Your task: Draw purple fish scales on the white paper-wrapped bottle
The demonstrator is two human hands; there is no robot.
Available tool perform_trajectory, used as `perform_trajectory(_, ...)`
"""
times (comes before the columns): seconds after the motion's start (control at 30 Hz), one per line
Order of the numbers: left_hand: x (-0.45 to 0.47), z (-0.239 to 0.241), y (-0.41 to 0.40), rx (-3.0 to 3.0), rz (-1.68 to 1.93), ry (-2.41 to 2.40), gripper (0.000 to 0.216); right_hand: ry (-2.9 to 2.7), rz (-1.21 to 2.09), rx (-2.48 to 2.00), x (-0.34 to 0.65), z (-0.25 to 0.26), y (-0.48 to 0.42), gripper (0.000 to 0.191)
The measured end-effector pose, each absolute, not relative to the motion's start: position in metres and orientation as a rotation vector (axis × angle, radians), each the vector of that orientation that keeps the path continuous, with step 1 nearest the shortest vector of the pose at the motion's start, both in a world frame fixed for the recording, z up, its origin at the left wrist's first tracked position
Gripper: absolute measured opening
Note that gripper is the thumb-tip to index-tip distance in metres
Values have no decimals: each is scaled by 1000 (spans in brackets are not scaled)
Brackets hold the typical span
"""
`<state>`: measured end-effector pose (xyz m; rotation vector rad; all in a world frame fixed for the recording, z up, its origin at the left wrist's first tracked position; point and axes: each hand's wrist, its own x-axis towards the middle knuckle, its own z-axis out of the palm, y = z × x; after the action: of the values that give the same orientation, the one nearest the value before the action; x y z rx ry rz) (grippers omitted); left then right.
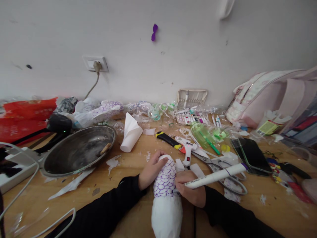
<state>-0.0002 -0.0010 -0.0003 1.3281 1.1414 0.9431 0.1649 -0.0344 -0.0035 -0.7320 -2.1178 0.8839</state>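
Observation:
My left hand (150, 169) is wrapped round the top of a white paper-covered bottle shape (165, 195) that carries a purple scale pattern on its upper half. My right hand (190, 188) grips a white marker (215, 176) with a purple band; its tip end rests against the patterned side. Both sleeves are black. The shape lies lengthwise toward me on the wooden table (123, 165).
A metal pan (79, 150) sits left, a folded white paper cone (130, 133) behind it. A yellow-black utility knife (167, 139), glue gun (187, 150), scissors (223, 172), phone (251, 153), marker set (192, 118) and plastic scraps crowd the right. Cables and a power strip (15, 168) lie far left.

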Motion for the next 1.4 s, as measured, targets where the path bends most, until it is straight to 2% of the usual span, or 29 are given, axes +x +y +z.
perform_trajectory(0.33, 1, -4, -1, 1322, 947, 1117, 19, -2140, 857, -729, 165, -2, -36, 35)
perform_trajectory(0.77, 0, -4, 0, 1316, 953, 1116, 21, -2112, 914, -762, 165, -2, -36, 46)
perform_trajectory(1.4, 2, -1, -2, 1300, 955, 1098, 22, -2149, 905, -692, 167, -5, -33, 43)
